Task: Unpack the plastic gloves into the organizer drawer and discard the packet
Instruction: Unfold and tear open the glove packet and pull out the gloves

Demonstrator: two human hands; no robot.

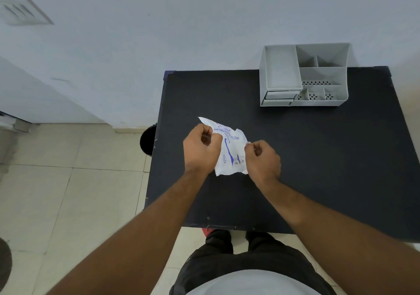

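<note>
A white plastic glove packet (229, 151) with blue print is held just above the middle of the black table (318, 158). My left hand (200, 149) pinches its left upper edge. My right hand (261, 158) pinches its right edge. The packet is crumpled between the two hands. A grey desk organizer (304, 74) stands at the table's far right edge against the wall. Its two small drawers (280, 98) at the front left look pushed in.
A black bin (147, 142) stands on the tiled floor just left of the table. The white wall runs behind the table. My legs are at the table's near edge.
</note>
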